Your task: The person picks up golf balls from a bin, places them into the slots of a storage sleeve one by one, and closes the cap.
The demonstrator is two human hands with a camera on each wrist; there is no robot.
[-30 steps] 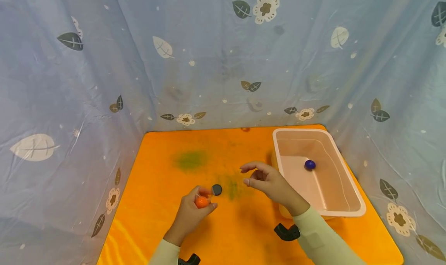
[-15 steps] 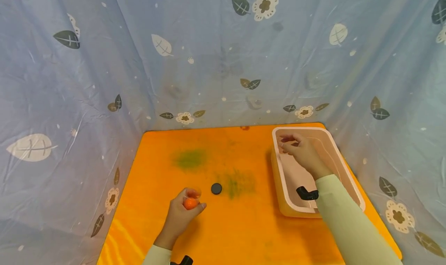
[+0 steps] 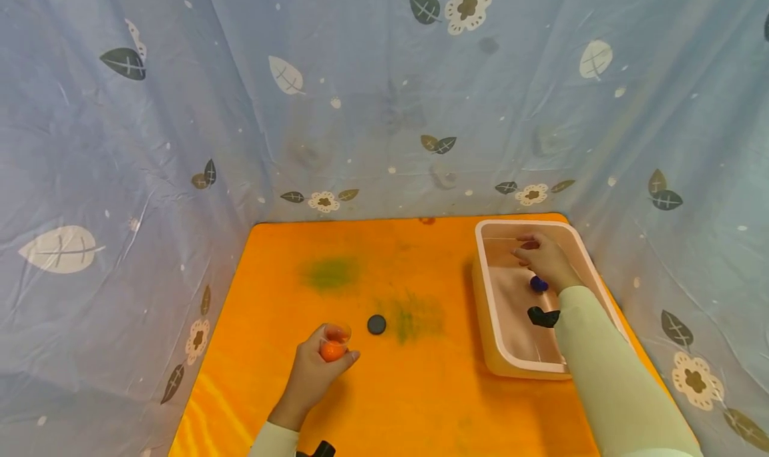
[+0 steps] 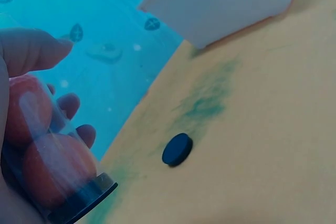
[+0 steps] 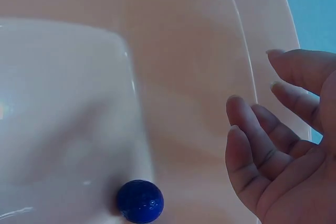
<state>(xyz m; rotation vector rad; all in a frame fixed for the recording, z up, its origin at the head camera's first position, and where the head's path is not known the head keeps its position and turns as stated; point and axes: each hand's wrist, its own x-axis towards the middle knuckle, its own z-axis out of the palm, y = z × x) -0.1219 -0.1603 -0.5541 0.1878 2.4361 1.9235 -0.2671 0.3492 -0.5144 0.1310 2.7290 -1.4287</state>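
Observation:
My left hand [image 3: 342,354] grips a clear tube [image 3: 332,345] low on the orange table [image 3: 420,390]. In the left wrist view the tube [image 4: 50,156] has a black rim and two orange balls inside, and my thumb and fingers [image 4: 31,51] curl round it. A black round cap [image 3: 376,324] lies flat just right of the tube, also seen as a dark disc [image 4: 177,149]. My right hand [image 3: 541,257] hovers inside the pink bin [image 3: 488,290] with relaxed fingers [image 5: 252,129] and holds nothing. A blue ball [image 3: 538,283] rests on the bin floor beside it [image 5: 139,201].
Blue floral sheets [image 3: 360,110] wall in the table at the back and on both sides. Green smudges [image 3: 330,272] mark the orange surface. The bin stands at the back right corner, and its pale wall [image 4: 226,3] shows in the left wrist view.
My right hand left the middle of the table, went into the bin, and now sits over the blue ball. My left hand with the tube drew slightly back from the black cap.

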